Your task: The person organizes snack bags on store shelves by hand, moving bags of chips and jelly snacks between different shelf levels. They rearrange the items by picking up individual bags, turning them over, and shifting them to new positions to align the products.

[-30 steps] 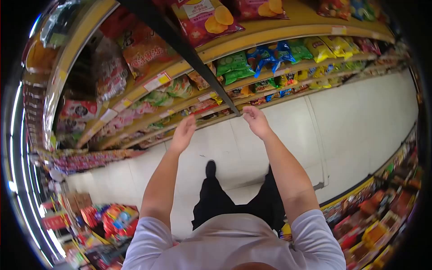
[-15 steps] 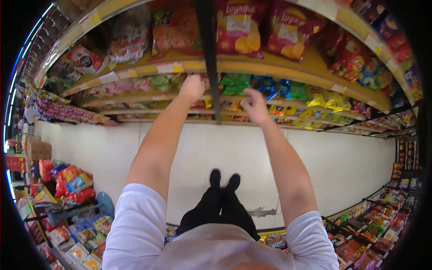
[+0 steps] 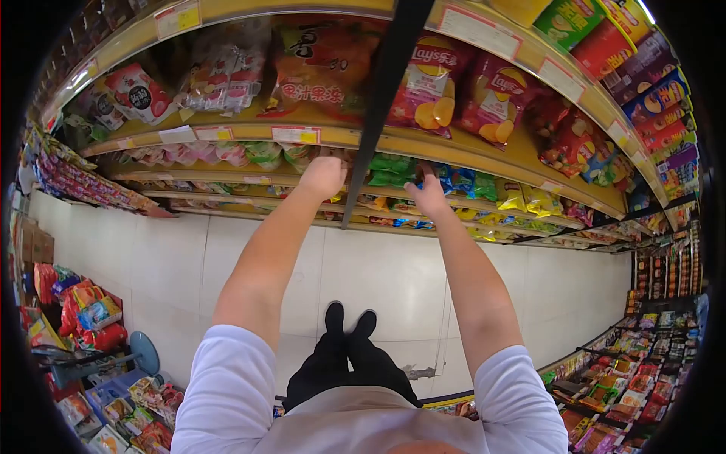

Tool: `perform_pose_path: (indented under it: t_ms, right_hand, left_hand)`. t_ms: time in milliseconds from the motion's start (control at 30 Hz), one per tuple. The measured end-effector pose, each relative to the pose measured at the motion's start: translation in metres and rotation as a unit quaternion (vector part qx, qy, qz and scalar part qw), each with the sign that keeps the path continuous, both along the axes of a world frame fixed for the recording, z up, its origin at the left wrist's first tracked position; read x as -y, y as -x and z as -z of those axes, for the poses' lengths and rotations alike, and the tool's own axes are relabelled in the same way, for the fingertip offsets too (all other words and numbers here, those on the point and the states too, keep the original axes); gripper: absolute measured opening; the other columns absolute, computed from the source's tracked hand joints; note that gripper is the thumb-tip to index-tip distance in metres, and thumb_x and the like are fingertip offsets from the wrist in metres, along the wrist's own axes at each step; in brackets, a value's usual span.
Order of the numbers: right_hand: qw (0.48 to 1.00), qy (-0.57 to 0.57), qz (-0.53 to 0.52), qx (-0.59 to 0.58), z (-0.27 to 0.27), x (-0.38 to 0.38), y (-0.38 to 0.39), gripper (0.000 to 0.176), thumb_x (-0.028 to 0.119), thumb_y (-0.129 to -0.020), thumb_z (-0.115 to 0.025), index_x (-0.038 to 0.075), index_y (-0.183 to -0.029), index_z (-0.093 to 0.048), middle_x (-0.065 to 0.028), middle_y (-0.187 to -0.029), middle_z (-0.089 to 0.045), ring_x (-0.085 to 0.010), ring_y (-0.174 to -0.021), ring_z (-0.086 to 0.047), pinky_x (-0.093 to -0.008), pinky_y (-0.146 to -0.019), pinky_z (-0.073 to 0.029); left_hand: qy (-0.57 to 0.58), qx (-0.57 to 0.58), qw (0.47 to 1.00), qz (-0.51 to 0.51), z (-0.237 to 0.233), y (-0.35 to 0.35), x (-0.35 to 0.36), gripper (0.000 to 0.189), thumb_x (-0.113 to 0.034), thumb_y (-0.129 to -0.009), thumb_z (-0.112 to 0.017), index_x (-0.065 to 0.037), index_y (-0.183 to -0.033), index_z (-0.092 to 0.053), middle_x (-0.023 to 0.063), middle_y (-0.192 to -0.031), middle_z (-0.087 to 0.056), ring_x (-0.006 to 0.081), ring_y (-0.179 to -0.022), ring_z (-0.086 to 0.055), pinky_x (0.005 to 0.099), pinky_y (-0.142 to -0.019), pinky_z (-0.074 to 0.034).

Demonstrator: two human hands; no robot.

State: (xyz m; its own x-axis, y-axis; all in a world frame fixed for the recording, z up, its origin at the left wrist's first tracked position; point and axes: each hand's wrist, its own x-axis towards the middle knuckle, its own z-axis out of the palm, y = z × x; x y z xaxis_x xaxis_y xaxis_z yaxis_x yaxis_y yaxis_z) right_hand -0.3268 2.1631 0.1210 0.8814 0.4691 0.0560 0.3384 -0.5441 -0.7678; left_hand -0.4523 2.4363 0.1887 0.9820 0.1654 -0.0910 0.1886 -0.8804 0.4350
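Note:
My left hand reaches to the second shelf, left of the black upright post. It is closed, knuckles up, with its fingertips mostly hidden; anything in them does not show. Beside it lie packs with green and clear wrapping. Right of the post, my right hand is at the same shelf, thumb and forefinger apart. Its fingers point in between the green bags and the blue bags; whether they touch a bag is hard to tell.
Above my hands, the upper shelf bears Lay's chip bags, a large orange jelly bag and other packs. Yellow bags are farther right. Pale floor tiles lie below. Behind at left are a blue-grey stool and piled snacks.
The view has shifted, bringing more of the upper shelf into sight. My right hand has moved in closer to the green and blue bags. My left hand stays by the post.

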Motion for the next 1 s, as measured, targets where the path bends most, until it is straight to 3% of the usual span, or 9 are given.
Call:
perform_pose_path:
  t_ms: [300,433,500,567,633,700,733,867,1000]
  right_hand:
    - [0.974,-0.223,0.036,-0.025,0.059,-0.024,-0.02,0.065,0.013,-0.092,-0.07,0.006,-0.151,-0.043,-0.017,-0.14,-0.06,-0.028,-0.121,-0.061,-0.0372,-0.099,-0.049]
    - [0.981,-0.141,0.129,-0.042,0.076,-0.034,-0.036,0.053,0.012,-0.094,-0.07,0.006,-0.143,-0.051,-0.0102,-0.125,-0.067,-0.0175,-0.093,-0.065,-0.0341,-0.068,-0.055]
    - [0.976,-0.101,0.172,-0.086,0.074,-0.035,-0.039,0.039,0.031,-0.089,-0.075,0.008,-0.12,-0.071,-0.021,-0.123,-0.069,-0.0407,-0.114,-0.064,-0.0462,-0.098,-0.051]
    - [0.987,0.07,0.139,0.039,0.077,-0.029,-0.05,0.023,0.026,-0.09,-0.073,0.008,-0.104,-0.075,-0.0194,-0.111,-0.073,-0.0402,-0.106,-0.068,-0.0461,-0.091,-0.054]
    - [0.936,-0.208,0.259,-0.117,0.092,-0.033,-0.055,0.016,0.018,-0.088,-0.073,0.006,-0.098,-0.075,-0.0202,-0.107,-0.074,-0.0397,-0.101,-0.069,-0.0445,-0.086,-0.055]
    - [0.92,-0.215,0.29,-0.155,0.064,-0.033,-0.039,0.013,0.014,-0.087,-0.074,0.006,-0.096,-0.075,-0.0208,-0.1,-0.074,-0.0388,-0.097,-0.071,-0.043,-0.083,-0.055]
    - [0.939,-0.186,0.263,-0.118,0.07,-0.034,-0.038,0.012,0.009,-0.094,-0.069,0.002,-0.103,-0.072,-0.0107,-0.096,-0.074,-0.0215,-0.08,-0.07,-0.0372,-0.068,-0.057]
    - [0.979,-0.05,0.193,0.042,0.029,-0.035,0.007,0.02,0.01,-0.089,-0.067,0.008,-0.108,-0.072,-0.0252,-0.103,-0.072,-0.0472,-0.1,-0.066,-0.0495,-0.085,-0.055]
    - [0.982,-0.034,0.158,0.098,0.023,-0.032,0.016,0.023,0.01,-0.094,-0.062,0.008,-0.115,-0.069,-0.0247,-0.109,-0.071,-0.0463,-0.104,-0.065,-0.0515,-0.09,-0.053]
  left_hand:
    - [0.13,0.243,0.961,0.039,0.08,0.11,0.029,0.052,-0.003,-0.092,-0.063,-0.002,-0.142,-0.05,0.0211,-0.14,-0.051,0.0338,-0.124,-0.057,0.0407,-0.1,-0.051]
    - [0.277,-0.083,0.957,-0.022,0.187,0.281,0.065,0.031,-0.013,-0.096,-0.065,-0.004,-0.126,-0.066,0.0197,-0.128,-0.064,0.0335,-0.117,-0.062,0.0393,-0.099,-0.052]
    - [0.369,-0.248,0.881,-0.16,0.229,0.379,0.075,0.029,-0.02,-0.098,-0.065,-0.004,-0.123,-0.068,0.0166,-0.113,-0.074,0.0324,-0.106,-0.069,0.0401,-0.095,-0.054]
    - [0.306,-0.323,0.881,-0.161,0.236,0.466,0.078,0.034,-0.028,-0.096,-0.066,-0.006,-0.121,-0.069,0.016,-0.114,-0.074,0.0315,-0.105,-0.072,0.0413,-0.092,-0.056]
    - [0.281,-0.31,0.903,-0.099,0.245,0.525,0.06,0.035,-0.029,-0.094,-0.065,-0.006,-0.119,-0.072,0.0172,-0.114,-0.075,0.0321,-0.104,-0.072,0.0412,-0.092,-0.057]
    - [0.28,-0.427,0.849,-0.136,0.238,0.554,0.05,0.034,-0.029,-0.092,-0.066,-0.006,-0.116,-0.074,0.0176,-0.111,-0.075,0.0316,-0.102,-0.073,0.0407,-0.092,-0.057]
    - [0.258,-0.401,0.868,-0.14,0.239,0.554,0.045,0.034,-0.029,-0.092,-0.067,-0.006,-0.116,-0.074,0.0176,-0.109,-0.075,0.0312,-0.101,-0.073,0.0407,-0.092,-0.057]
    - [0.238,-0.331,0.895,-0.179,0.255,0.482,0.029,0.031,-0.027,-0.097,-0.066,-0.005,-0.118,-0.071,0.0182,-0.108,-0.075,0.0319,-0.102,-0.072,0.0407,-0.09,-0.057]
    - [0.247,-0.194,0.944,-0.097,0.206,0.33,0.054,0.026,-0.021,-0.103,-0.061,-0.003,-0.12,-0.068,0.016,-0.108,-0.074,0.0282,-0.099,-0.072,0.0362,-0.089,-0.056]
